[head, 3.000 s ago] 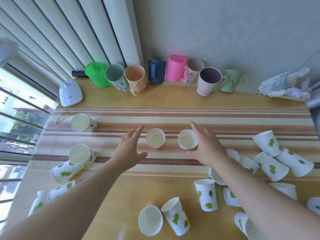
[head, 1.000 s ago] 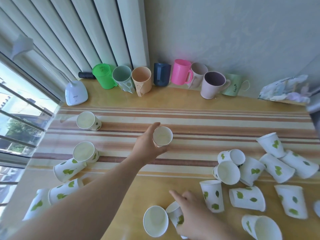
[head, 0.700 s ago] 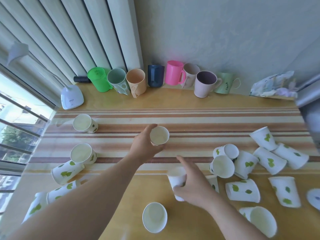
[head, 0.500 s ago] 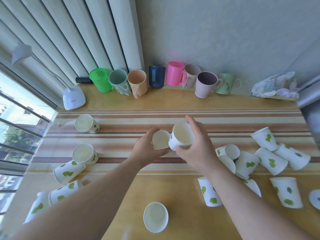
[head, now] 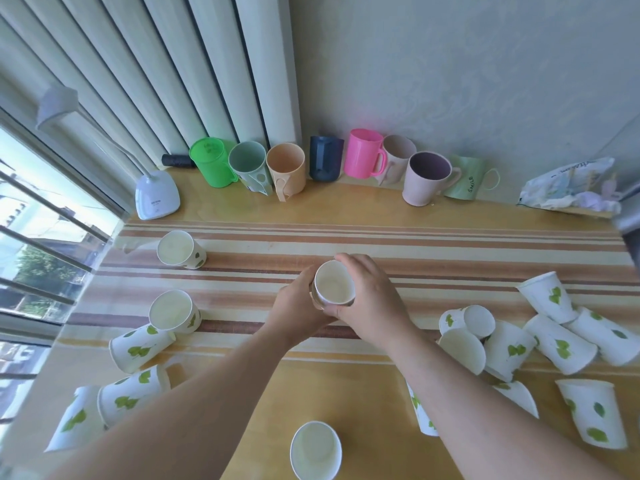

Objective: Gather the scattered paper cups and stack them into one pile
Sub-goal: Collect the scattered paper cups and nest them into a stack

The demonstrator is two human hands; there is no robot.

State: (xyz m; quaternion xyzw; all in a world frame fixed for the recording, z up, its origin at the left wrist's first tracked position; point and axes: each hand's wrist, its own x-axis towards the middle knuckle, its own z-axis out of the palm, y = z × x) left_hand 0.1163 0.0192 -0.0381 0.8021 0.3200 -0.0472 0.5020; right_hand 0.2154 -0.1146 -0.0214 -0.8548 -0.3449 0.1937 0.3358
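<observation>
**2 hands on one cup stack at the middle of the table**

2 hands meet at the centre of the striped tablecloth [head: 450, 251]. The left hand [head: 298, 306] wraps its fingers around the left side of the cup stack [head: 334, 283], and the right hand [head: 372, 299] grasps the same stack from the right, with the thumb at the near rim and the fingers curled over the far side. The stack stands upright with its open mouth to the camera; a second rim shows just under the top one, so at least 2 cups are nested, but I cannot tell the full count.

Other paper cups with green leaf print lie around. On the left, 1 cup [head: 178, 249] stands alone near the window side, another cup [head: 172, 311] stands closer, touching a fallen cup [head: 140, 348], and 2 more fallen cups [head: 131, 394] lie at the near left edge. At the near edge, between the forearms, 1 upright cup [head: 316, 452] stands. On the right, a cluster of fallen cups [head: 540, 334] lies close together, some touching.

Along the wall stands a row of coloured mugs [head: 365, 157], with a white desk lamp [head: 157, 195] at the left and a crumpled bag [head: 568, 185] at the right.
</observation>
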